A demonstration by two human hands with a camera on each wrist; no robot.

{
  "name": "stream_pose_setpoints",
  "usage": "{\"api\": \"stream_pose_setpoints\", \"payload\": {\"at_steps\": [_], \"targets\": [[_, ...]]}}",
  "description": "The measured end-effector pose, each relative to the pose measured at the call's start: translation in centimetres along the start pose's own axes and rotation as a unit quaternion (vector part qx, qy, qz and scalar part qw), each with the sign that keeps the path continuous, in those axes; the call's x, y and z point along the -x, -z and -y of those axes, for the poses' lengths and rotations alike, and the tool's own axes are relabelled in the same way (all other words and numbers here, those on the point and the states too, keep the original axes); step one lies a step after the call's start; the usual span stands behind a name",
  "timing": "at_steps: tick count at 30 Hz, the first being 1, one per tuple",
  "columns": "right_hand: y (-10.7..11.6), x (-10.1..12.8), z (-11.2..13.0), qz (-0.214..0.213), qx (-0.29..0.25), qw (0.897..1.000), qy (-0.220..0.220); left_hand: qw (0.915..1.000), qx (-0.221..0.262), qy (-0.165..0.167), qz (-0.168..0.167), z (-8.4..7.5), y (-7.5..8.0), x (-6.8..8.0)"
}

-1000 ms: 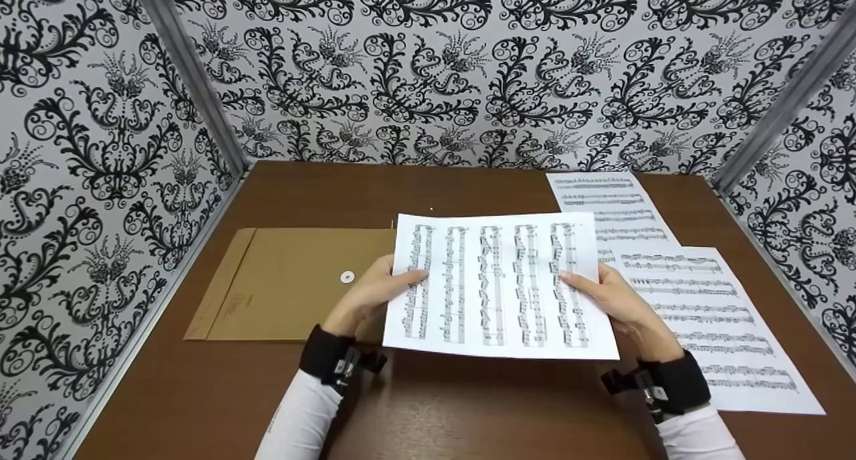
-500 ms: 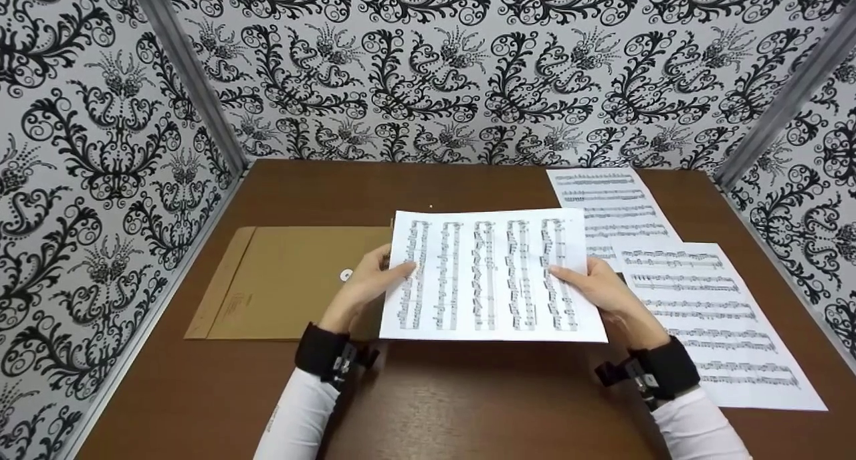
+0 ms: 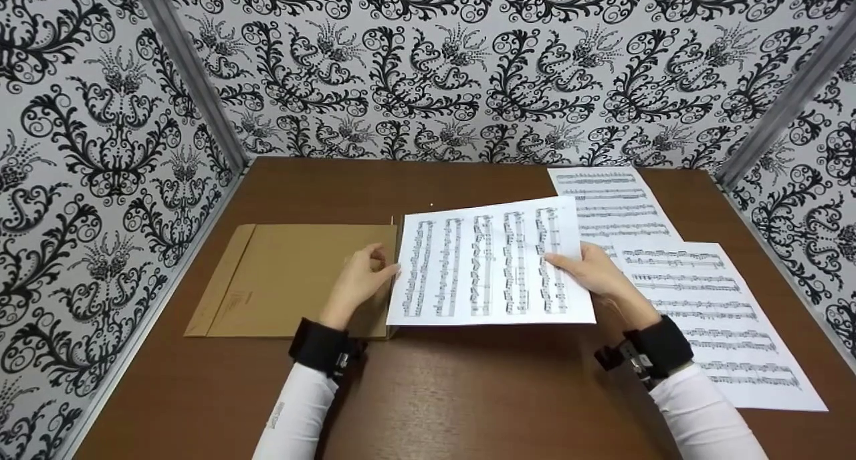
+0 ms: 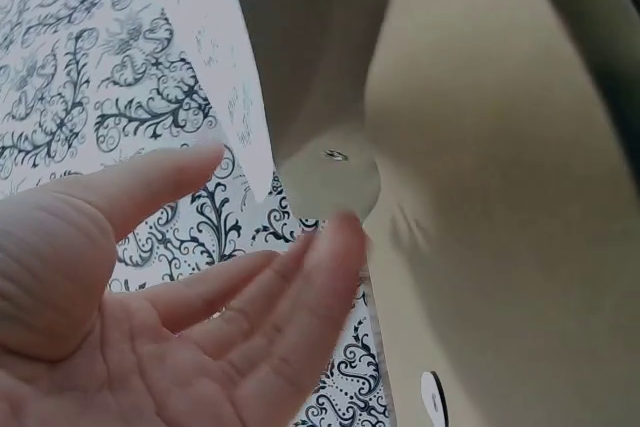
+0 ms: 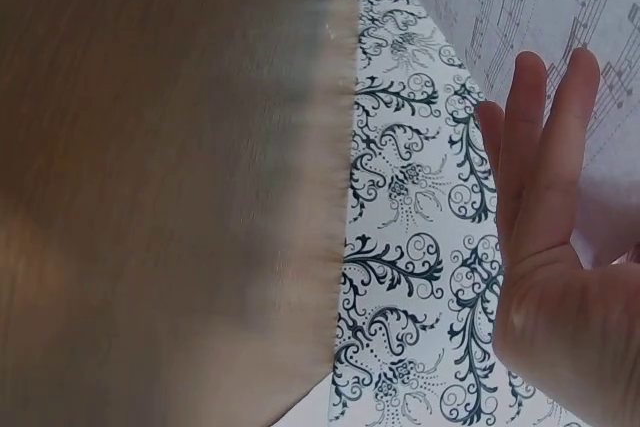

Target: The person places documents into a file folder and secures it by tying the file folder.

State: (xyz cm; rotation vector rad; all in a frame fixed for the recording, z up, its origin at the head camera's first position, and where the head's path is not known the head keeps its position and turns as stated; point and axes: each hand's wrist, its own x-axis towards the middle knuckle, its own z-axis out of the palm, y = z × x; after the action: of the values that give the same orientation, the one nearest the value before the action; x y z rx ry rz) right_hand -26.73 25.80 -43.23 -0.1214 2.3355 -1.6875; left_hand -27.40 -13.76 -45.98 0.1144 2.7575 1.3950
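Landmark: brown envelope (image 3: 294, 279), flat on the wooden table (image 3: 468, 393).

Right hand (image 3: 592, 273), right of the envelope, holds the music sheet (image 3: 491, 263) lifted off the table, thumb on the printed face and straight fingers (image 5: 545, 147) supporting it from beneath; probably that is why the page stays flat and tilts up on its far side. The sheet's left edge just overlaps the envelope's right end.

Left hand (image 3: 361, 283) sits over the envelope at the sheet's left edge, fingers (image 4: 300, 287) relaxed and spread, holding nothing; whether it touches the paper I cannot tell. It hides the envelope's button.

Farther right, two more music pages (image 3: 702, 299) lie overlapped, partly hidden by the held sheet. Patterned walls (image 3: 435, 72) stand behind.
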Motion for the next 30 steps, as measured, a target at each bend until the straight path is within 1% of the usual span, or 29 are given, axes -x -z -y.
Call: {"api": "stream_pose_setpoints", "payload": {"at_steps": [4,7,11,16,19,23,26,30], "targets": [[-0.3,-0.3,0.6,-0.008,0.022,1.000,-0.004,0.9969,-0.077,0.015,0.008,-0.1,-0.4,-0.2],[-0.5,-0.3,1.1,-0.010,0.033,0.999,-0.002,0.9904,-0.136,0.026,0.013,-0.3,-0.7,-0.4],[-0.6,-0.4,1.6,-0.012,0.043,0.999,0.001,0.9821,-0.183,0.040,0.018,-0.6,-0.9,-0.8],[-0.7,-0.8,1.8,-0.009,0.057,0.998,-0.003,0.9746,-0.219,0.042,0.014,-0.8,-1.2,-1.2],[-0.9,-1.2,1.8,-0.003,0.057,0.998,-0.007,0.9706,-0.238,0.037,0.008,-0.8,-1.3,-1.4],[-1.2,-1.7,1.7,0.009,0.055,0.998,-0.001,0.9661,-0.256,0.036,-0.001,-0.7,-1.4,-1.5],[-1.2,-2.0,1.6,0.017,0.073,0.997,0.015,0.9608,-0.274,0.040,-0.005,-0.7,-1.4,-1.5],[-1.4,-2.4,1.5,0.018,0.095,0.995,0.020,0.9542,-0.296,0.041,-0.013,-0.8,-1.3,-1.3]]}}
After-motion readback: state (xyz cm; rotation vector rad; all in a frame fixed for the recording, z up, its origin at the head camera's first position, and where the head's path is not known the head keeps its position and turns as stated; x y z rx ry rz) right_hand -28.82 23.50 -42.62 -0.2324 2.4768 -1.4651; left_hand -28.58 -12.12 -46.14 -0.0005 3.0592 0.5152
